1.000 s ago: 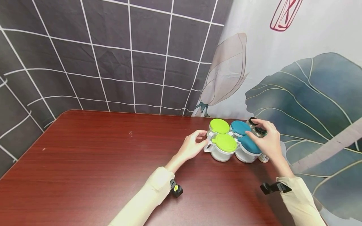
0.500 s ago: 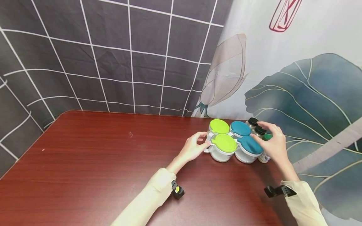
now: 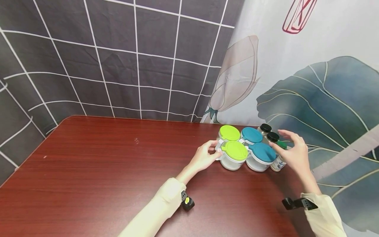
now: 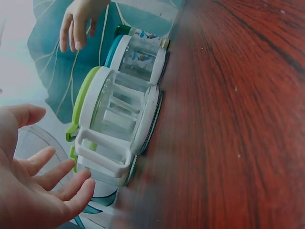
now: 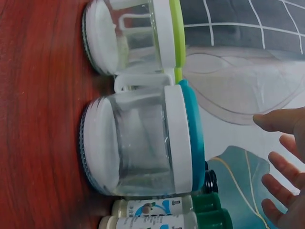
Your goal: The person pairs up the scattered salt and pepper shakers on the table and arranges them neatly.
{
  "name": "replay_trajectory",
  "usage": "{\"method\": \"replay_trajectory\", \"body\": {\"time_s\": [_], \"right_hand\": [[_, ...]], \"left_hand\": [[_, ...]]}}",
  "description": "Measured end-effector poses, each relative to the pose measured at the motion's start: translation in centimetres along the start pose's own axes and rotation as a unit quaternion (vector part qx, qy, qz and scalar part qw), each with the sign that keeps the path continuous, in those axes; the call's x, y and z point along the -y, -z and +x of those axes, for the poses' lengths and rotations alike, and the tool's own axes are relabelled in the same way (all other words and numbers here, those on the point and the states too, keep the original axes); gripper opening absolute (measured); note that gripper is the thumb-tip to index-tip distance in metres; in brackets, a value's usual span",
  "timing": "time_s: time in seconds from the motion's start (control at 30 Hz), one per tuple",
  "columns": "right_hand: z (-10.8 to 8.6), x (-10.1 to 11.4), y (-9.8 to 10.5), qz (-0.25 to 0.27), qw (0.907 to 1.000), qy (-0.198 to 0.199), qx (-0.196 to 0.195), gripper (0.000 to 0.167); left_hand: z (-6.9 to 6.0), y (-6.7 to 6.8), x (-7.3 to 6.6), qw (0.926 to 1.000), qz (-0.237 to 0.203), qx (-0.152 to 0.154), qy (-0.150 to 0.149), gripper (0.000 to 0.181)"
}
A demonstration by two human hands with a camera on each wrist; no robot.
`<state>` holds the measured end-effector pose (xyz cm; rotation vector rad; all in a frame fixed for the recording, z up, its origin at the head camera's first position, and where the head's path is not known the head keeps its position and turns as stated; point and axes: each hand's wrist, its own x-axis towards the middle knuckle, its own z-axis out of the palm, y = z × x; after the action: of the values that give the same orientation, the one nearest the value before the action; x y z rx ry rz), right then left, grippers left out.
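Four lidded clear jars with white handles stand close together on the table. The front pair has a lime-green lid (image 3: 235, 150) and a blue lid (image 3: 262, 152); behind them are another green lid (image 3: 229, 132) and another blue lid (image 3: 251, 135). My left hand (image 3: 205, 156) is beside the front green jar's white handle (image 4: 102, 153), its fingers spread and relaxed in the left wrist view, holding nothing. My right hand (image 3: 297, 155) hovers with parted fingers above the green-capped bottles (image 5: 157, 208) at the right of the jars. Nothing is in it.
Two black-capped jars (image 3: 272, 137) stand behind the blue-lidded ones, close to the patterned curtain (image 3: 319, 98) on the right. A dark grid-patterned cloth (image 3: 118, 59) hangs along the back of the red-brown table (image 3: 103, 171). Both wrists wear black cameras.
My right hand has moved rightward off the blue lids and black caps, uncovering the green-capped bottle. My left hand has shifted slightly right, nearer the green jar. The jars look almost unmoved.
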<state>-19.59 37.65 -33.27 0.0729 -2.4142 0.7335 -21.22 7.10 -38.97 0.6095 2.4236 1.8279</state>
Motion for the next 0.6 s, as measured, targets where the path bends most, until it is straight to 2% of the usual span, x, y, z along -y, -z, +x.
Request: {"method": "replay_trajectory", "body": {"time_s": [0.17,0.6], "right_hand": [[-0.5,-0.4,0.4,-0.011,0.9997,-0.01,0.021,0.056],[-1.4,-1.7,0.9,-0.023,0.9989,-0.028,0.031,0.059]], "left_hand": [[0.0,-0.2,0.3,1.0,0.0,0.005,-0.001,0.047],[0.1,-0.8,0.4,0.9999,0.01,0.004,-0.008,0.045]]}}
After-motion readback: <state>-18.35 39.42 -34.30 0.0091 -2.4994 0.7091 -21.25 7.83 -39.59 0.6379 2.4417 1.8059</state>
